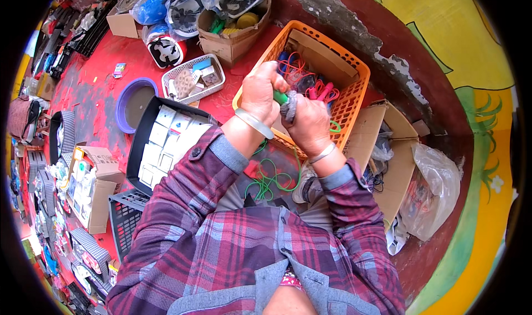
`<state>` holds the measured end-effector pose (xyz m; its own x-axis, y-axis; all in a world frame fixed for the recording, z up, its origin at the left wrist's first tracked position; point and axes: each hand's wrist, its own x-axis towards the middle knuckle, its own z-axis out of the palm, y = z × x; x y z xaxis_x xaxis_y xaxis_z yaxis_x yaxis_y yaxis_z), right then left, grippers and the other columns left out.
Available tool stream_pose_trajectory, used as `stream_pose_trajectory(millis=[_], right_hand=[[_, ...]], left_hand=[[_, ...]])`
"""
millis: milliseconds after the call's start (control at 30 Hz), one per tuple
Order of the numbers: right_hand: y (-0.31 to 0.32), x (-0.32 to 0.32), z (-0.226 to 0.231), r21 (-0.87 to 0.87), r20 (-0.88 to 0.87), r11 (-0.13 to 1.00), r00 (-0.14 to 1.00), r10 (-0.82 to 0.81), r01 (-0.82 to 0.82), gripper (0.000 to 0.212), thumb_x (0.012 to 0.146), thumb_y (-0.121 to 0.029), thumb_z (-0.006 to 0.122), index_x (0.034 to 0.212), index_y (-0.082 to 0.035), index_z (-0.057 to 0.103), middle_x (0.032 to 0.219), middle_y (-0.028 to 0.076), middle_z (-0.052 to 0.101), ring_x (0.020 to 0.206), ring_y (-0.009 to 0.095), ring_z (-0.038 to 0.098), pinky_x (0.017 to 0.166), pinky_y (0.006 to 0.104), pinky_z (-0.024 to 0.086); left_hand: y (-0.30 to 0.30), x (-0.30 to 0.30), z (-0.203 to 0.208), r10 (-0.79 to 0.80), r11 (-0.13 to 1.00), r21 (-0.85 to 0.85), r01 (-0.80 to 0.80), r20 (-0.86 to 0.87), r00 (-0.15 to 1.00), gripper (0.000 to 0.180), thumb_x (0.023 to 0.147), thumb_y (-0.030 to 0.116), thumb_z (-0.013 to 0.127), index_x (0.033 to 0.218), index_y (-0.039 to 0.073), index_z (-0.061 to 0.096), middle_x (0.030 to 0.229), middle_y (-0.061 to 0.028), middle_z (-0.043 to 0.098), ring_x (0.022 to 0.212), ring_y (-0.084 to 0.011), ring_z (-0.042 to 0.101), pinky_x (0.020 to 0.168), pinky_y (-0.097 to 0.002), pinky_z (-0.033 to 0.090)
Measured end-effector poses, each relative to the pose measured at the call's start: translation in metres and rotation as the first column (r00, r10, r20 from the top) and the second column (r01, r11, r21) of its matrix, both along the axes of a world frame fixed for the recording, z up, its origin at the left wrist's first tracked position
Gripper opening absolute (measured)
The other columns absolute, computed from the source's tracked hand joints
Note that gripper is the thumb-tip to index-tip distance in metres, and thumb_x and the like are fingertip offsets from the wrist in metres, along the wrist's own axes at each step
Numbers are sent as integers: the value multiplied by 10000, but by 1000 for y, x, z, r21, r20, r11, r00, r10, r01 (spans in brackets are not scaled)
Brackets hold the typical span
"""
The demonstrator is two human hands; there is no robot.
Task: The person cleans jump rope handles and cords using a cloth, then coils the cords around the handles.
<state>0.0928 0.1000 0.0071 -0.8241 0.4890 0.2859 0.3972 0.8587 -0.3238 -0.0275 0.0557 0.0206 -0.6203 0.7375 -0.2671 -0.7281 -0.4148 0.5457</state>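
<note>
My left hand [258,95] is closed in a fist around a green jump rope handle [280,97], part of which shows between my two hands. My right hand [310,122] is closed on a crumpled grey cloth [288,110], pressed around the handle's other part. Thin green rope [271,179] hangs down and lies in loose loops below my hands, near a shoe. Just beyond my hands stands an orange plastic basket [359,82]. Inside it are a cardboard piece, red cord and pink jump rope handles [321,91].
To the left are a black bin [145,132] of small white boxes, a purple basin [120,107] and a white basket [195,97]. Helmets [185,13] in plastic lie at the back. An opened cardboard box [402,173] and a clear plastic bag [438,187] stand right, by the wall.
</note>
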Motion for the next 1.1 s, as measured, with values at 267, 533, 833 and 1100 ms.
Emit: stream_pose_trajectory(millis=[267, 533, 833, 1100], right_hand=[[1, -4, -5, 225, -117, 967, 989, -91, 116, 360, 621, -170, 692, 905, -29, 522, 707, 93, 595, 683, 270, 594, 761, 398, 437], [29, 18, 37, -985, -96, 83, 887, 453, -148, 307, 652, -95, 736, 922, -16, 613, 813, 0, 611, 763, 92, 554, 672, 251, 464], [18, 17, 18, -970, -223, 66, 964, 144, -234, 340, 710, -191, 689, 959, 0, 559, 839, 25, 597, 750, 99, 559, 674, 254, 463], [19, 11, -3, -703, -223, 668, 968, 119, -244, 310, 777, -146, 674, 1021, -9, 541, 899, 20, 609, 822, 99, 556, 733, 267, 471]], left_hand=[[-2, -8, 3, 34, 998, 49, -44, 191, 981, 299, 805, 148, 518, 551, 119, 363, 498, -1, 350, 477, -141, 363, 540, -312, 368], [-16, -4, 21, -460, 676, 453, 582, -358, 813, 351, 783, 149, 455, 468, 120, 303, 422, -6, 308, 426, -136, 291, 528, -323, 325], [-11, 3, 18, -317, 846, 327, 421, -328, 890, 359, 826, 168, 465, 488, 108, 357, 439, -1, 320, 456, -136, 338, 568, -307, 341], [-1, 3, -10, -313, 950, -158, 271, -506, 804, 240, 839, 135, 529, 1004, -17, 615, 949, -73, 623, 869, -136, 572, 775, -252, 446]])
